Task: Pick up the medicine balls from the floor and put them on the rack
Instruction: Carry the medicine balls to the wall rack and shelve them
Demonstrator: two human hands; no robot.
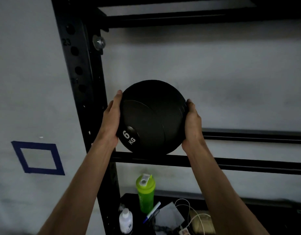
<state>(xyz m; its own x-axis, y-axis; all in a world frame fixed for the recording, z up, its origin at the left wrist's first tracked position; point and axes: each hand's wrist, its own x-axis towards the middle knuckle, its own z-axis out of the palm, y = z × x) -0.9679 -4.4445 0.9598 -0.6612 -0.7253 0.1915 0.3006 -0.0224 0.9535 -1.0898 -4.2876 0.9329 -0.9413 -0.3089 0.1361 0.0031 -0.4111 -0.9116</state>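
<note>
Pressing in from both sides, the left hand [110, 122] and right hand [192, 126] are clamped on the ball [151, 116], a black one marked "6 KG", with thumbs laid along its upper curve. The ball is held at the rack [88, 99], just right of its upright, its lower edge over the front rail [231, 162]; whether it rests there cannot be told. Lower down, a green shaker [145, 192], a white bottle [125, 219], a pen [153, 212] and a cable [193, 216] are seen on a dark shelf [273, 207].

Head view faces the rack [94, 106] (close in)
</note>
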